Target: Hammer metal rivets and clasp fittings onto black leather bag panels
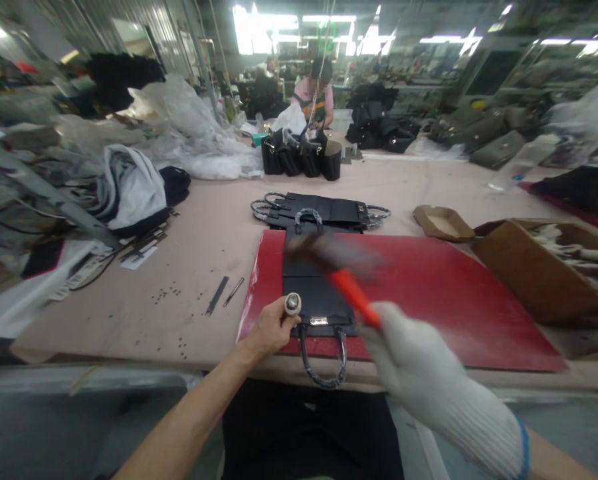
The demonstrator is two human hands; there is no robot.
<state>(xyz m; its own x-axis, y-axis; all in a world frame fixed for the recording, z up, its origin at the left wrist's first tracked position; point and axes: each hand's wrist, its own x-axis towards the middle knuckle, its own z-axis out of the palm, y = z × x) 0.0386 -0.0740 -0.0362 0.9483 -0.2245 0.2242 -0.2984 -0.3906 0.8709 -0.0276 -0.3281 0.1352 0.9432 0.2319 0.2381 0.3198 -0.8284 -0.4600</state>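
My bare left hand [270, 329] is closed around an upright hand punch [293, 304] with a pale collar and a metal top. Its lower end is hidden by my hand. The punch stands over the left side of a flat black handbag panel [313, 293]. A metal clasp [319, 321] and a plastic-wrapped handle [323, 380] are at the panel's near end. My right hand [411, 360], in a white knit glove, grips a hammer [356, 297] by its orange-red handle. The hammer's head is raised above the panel and smeared by motion.
A red mat [429, 300] lies under the panel. Beyond it are stacked black bag pieces [323, 207] and several standing black bags [301, 157]. A cardboard box [533, 267] sits at right, thin tools [234, 292] at left. A person [315, 93] works across the table.
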